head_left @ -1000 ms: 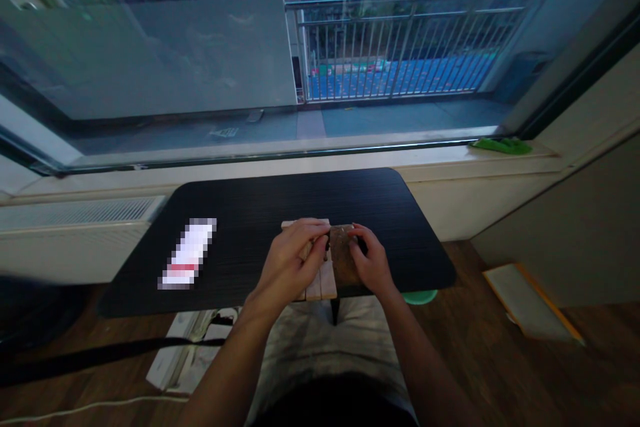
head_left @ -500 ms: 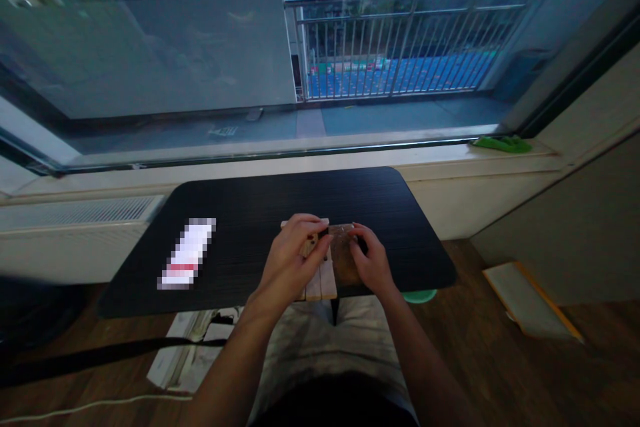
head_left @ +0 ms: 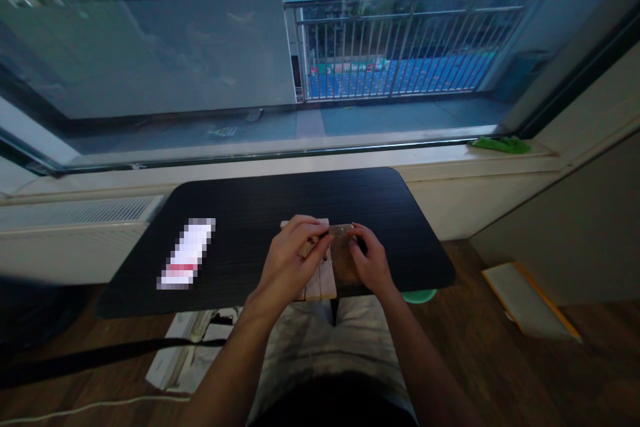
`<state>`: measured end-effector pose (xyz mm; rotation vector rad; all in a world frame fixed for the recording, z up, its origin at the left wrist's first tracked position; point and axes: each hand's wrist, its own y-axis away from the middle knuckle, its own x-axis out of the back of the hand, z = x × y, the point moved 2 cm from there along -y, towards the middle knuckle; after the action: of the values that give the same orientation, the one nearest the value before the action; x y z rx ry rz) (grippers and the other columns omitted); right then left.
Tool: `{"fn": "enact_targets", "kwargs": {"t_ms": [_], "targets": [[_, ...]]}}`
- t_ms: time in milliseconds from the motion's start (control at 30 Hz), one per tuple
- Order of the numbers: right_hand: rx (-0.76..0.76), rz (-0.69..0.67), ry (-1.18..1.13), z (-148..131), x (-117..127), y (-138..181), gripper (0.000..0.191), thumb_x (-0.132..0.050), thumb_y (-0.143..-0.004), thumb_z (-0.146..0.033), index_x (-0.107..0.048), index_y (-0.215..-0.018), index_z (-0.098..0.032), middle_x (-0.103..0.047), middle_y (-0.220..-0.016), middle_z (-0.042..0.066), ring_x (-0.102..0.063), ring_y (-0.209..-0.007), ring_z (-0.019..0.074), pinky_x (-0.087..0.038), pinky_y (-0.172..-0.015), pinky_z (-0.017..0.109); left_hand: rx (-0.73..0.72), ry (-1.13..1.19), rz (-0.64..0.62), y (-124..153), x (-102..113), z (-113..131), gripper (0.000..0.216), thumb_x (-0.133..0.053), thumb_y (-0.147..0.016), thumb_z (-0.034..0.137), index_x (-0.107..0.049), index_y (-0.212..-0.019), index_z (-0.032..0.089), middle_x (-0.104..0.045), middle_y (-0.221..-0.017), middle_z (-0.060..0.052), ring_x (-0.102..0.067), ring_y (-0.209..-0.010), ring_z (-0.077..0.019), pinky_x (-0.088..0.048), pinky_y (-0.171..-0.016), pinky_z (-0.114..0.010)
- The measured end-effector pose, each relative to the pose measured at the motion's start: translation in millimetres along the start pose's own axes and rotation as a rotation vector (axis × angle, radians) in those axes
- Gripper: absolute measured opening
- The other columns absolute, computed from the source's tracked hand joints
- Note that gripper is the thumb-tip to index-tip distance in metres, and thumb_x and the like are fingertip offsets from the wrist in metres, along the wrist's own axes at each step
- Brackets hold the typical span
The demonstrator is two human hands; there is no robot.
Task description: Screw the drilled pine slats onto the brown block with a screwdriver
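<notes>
On the black table, pale wooden slats (head_left: 327, 280) lie side by side beneath my left hand (head_left: 295, 253). Its thumb and fingers are bent together at the tips near the slats' upper right, by a small dark spot. Whatever they pinch is too small to make out. Against the slats' right side is a flat brown piece (head_left: 343, 263), perhaps wood or leather. My right hand (head_left: 371, 261) is over that piece's right edge, thumb and forefinger curled close together near its top corner. Tiny pale specks show by those fingertips; what they hold is unclear.
A blurred-out phone-like rectangle (head_left: 187, 253) lies at the left of the black table (head_left: 240, 213). Behind the table run a window sill and a radiator (head_left: 75, 213). A green cloth (head_left: 501, 144) rests on the sill. An orange-edged panel (head_left: 530, 300) is on the floor at right.
</notes>
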<state>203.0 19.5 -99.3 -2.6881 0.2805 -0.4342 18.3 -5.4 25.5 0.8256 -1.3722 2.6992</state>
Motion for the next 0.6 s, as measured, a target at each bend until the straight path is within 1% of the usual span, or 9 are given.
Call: {"fn": "enact_targets", "kwargs": {"t_ms": [600], "targets": [[0.009, -0.003, -0.004, -0.1, 0.8, 0.5, 0.018, -0.053, -0.087, -0.021, -0.067, -0.096, -0.024, -0.071, -0.115, 0.010, -0.064, -0.116, 0.0256, -0.049, -0.105, 0.046, -0.017, 0.004, -0.002, 1.4, -1.2, -0.6, 0.013, -0.068, -0.091, 0.012, -0.069, -0.102, 0.019, -0.076, -0.100, -0.007, -0.073, -0.090, -0.0163, -0.061, -0.082, -0.029]]}}
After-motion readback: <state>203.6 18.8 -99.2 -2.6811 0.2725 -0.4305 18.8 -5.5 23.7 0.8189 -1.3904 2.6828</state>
